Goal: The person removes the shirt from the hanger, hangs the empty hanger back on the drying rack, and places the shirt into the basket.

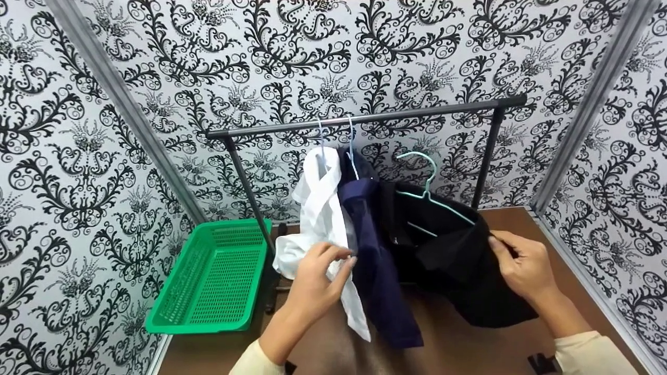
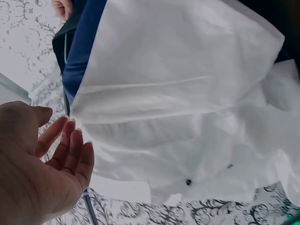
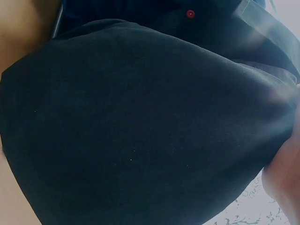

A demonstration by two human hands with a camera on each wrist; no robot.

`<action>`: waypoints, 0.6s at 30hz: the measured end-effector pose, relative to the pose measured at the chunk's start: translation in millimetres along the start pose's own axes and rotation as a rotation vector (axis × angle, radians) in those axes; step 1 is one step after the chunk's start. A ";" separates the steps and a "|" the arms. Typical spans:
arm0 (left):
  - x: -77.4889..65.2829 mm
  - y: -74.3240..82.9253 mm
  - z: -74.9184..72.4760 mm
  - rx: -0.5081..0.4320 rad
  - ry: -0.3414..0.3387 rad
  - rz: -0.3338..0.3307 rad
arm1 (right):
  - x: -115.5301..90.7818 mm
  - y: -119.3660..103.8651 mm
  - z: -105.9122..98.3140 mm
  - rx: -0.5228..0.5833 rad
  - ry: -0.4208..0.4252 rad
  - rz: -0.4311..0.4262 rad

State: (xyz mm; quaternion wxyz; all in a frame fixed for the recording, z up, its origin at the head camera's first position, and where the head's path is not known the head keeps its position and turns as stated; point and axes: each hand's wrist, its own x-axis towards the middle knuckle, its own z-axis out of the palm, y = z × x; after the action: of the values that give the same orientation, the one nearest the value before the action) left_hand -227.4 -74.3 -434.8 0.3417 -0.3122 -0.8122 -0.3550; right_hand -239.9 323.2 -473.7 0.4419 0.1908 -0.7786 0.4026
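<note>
Right hand: pinches the black cloth garment by its right edge, apparently to hold it up.
Left hand: relaxed, empty, near the white cloth shirt.
Mint-green wire hanger: inside the black garment, below the dark metal rail, hook unattached.

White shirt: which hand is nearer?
Left. The left hand is just in front of the white shirt; the right hand is off to the right, past the navy garment, pinching the black garment.
</note>
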 end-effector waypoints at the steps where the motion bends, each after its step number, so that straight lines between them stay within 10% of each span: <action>1: 4.3 2.4 1.7 -0.010 0.000 0.009 | -0.1 -0.3 -0.1 0.002 -0.001 0.001; 9: 54.6 21.4 18.0 -0.079 -0.094 0.026 | -1.1 -2.2 -2.8 0.030 -0.020 -0.020; 18: 115.9 21.2 55.5 -0.165 -0.348 -0.143 | -2.4 -3.8 8.2 0.079 -0.071 -0.012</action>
State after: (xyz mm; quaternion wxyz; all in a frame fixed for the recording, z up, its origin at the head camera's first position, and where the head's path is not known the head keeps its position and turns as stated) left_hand -296.3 12.0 -365.6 0.1436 -0.3374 -0.8471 -0.3846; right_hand -240.5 314.2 -476.4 0.4084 0.2272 -0.7761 0.4233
